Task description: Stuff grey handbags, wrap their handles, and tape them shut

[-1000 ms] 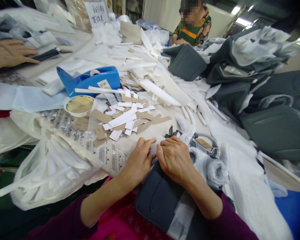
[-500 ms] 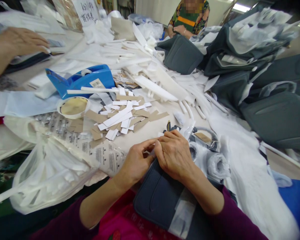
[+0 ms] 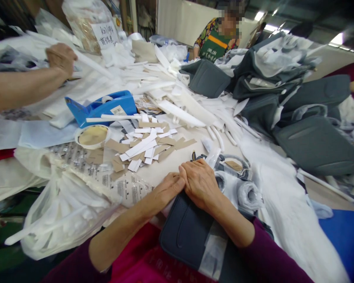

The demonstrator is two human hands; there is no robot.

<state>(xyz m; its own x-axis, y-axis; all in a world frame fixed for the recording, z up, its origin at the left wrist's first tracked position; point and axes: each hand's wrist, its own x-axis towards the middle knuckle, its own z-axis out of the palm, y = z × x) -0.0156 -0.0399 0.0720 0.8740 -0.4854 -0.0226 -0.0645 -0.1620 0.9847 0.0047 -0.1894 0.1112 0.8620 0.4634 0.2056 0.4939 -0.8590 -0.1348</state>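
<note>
A dark blue handbag (image 3: pixel 185 232) lies tilted in front of me against my body, with a strip of clear film (image 3: pixel 214 251) across it. My right hand (image 3: pixel 202 182) curls over its upper edge, fingers bent. Beside it, my left hand (image 3: pixel 168 188) is closed at the bag's upper left corner, its fingertips meeting those of the right hand. Whatever is between the left fingers is hidden. Just beyond my right hand are the wrapped handles (image 3: pixel 236 182) and a plastic-wrapped roll (image 3: pixel 249 195).
Cut paper strips (image 3: pixel 147 145), a blue tape dispenser (image 3: pixel 106 108) and a roll of tape (image 3: pixel 92 136) lie ahead. A clear bag of white pieces (image 3: pixel 67 212) is at left. Dark bags (image 3: pixel 321 145) pile up at right. Two co-workers' parts show: an arm (image 3: pixel 32 84) and an aproned person (image 3: pixel 215 43).
My left fingers have flattened and drawn closer to the right hand, closing the gap between them. The co-worker's arm at left has moved right. My view has tilted up a little.
</note>
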